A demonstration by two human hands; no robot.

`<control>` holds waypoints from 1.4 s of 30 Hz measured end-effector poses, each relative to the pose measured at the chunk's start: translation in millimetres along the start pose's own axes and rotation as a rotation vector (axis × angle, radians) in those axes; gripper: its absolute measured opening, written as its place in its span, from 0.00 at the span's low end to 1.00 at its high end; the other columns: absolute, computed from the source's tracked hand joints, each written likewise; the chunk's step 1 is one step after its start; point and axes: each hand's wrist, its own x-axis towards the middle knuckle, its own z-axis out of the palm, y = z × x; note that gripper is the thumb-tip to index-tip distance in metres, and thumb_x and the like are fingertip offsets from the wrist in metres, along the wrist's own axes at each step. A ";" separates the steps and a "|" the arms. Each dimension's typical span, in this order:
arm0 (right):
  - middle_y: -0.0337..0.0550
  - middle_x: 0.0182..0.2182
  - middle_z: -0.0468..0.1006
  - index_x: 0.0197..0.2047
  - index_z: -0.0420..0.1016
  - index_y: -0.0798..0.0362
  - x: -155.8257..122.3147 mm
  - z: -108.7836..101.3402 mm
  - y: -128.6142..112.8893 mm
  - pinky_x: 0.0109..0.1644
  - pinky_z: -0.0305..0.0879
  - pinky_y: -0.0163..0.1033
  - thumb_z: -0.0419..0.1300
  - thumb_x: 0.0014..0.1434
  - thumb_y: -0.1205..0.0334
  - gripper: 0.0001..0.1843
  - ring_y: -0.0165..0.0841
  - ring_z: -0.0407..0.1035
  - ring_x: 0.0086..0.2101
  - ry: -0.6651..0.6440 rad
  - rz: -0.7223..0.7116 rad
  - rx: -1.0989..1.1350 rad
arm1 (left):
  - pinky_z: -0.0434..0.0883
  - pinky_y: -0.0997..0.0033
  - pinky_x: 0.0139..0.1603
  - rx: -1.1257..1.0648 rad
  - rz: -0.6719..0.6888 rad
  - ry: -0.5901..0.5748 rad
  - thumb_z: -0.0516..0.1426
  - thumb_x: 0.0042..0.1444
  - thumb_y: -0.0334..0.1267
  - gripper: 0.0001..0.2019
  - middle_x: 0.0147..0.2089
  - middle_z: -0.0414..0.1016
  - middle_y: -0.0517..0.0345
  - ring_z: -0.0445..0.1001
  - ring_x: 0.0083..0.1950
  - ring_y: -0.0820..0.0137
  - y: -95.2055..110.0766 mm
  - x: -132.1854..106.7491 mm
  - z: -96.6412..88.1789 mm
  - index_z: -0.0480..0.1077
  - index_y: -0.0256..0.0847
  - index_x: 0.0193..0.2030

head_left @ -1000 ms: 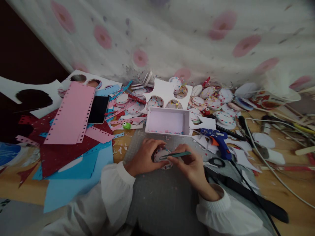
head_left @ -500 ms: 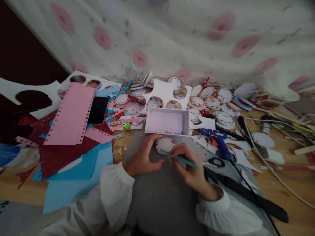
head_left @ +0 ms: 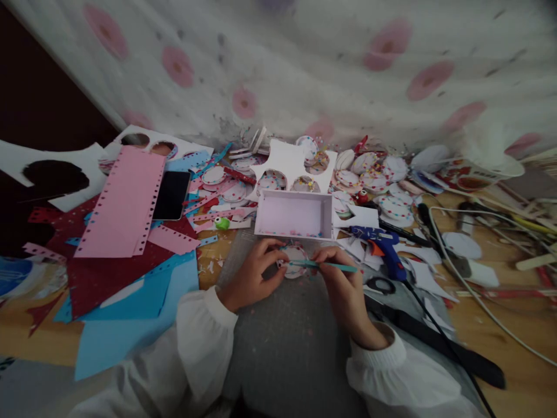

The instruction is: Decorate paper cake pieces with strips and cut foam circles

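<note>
A round white disc (head_left: 296, 271) with small red and blue dots round its rim lies on the grey mat (head_left: 287, 342). My left hand (head_left: 252, 276) pinches the disc's left edge between thumb and fingers. In my right hand (head_left: 342, 284) is a slim teal pen-like tool (head_left: 339, 267), held nearly level. Its tip crosses over the disc toward my left fingertips; the exact kind of tool is too small to tell. Just behind the disc stands a shallow white box (head_left: 296, 213), with small coloured dots along its near inside edge.
Pink punched sheets (head_left: 119, 203), a black phone (head_left: 172, 196) and blue paper (head_left: 139, 337) lie left. Behind the box are cut-out white board (head_left: 285, 157) and several dotted discs (head_left: 394, 209). A blue glue gun (head_left: 391, 255), its cord and a black strap-like item (head_left: 444, 342) are right.
The teal tool has swung from a slant to nearly level, and its tip has moved left across the disc. My left fingers have closed in on the disc's edge.
</note>
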 end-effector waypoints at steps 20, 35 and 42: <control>0.38 0.33 0.70 0.35 0.71 0.50 -2.0 1.9 2.8 0.33 0.63 0.37 0.57 0.58 0.66 0.03 0.31 0.65 0.31 0.024 -0.042 0.025 | 0.69 0.59 0.57 -0.061 0.001 -0.021 0.58 0.60 0.31 0.03 0.50 0.70 0.50 0.71 0.55 0.63 -3.8 -1.0 3.1 0.73 0.40 0.40; 0.36 0.29 0.70 0.33 0.69 0.50 -1.6 2.1 -3.5 0.32 0.61 0.37 0.56 0.55 0.66 0.02 0.30 0.65 0.28 0.043 -0.043 -0.080 | 0.68 0.57 0.59 -0.051 -0.011 -0.072 0.56 0.62 0.33 0.06 0.54 0.67 0.50 0.68 0.58 0.63 -4.1 -2.7 4.0 0.73 0.42 0.43; 0.36 0.28 0.70 0.29 0.68 0.50 -1.8 3.3 -6.6 0.32 0.60 0.37 0.55 0.53 0.68 0.04 0.30 0.64 0.28 0.007 -0.100 -0.113 | 0.67 0.58 0.61 -0.074 -0.047 -0.090 0.55 0.61 0.32 0.03 0.54 0.67 0.49 0.68 0.59 0.63 -1.7 -1.5 2.4 0.70 0.41 0.39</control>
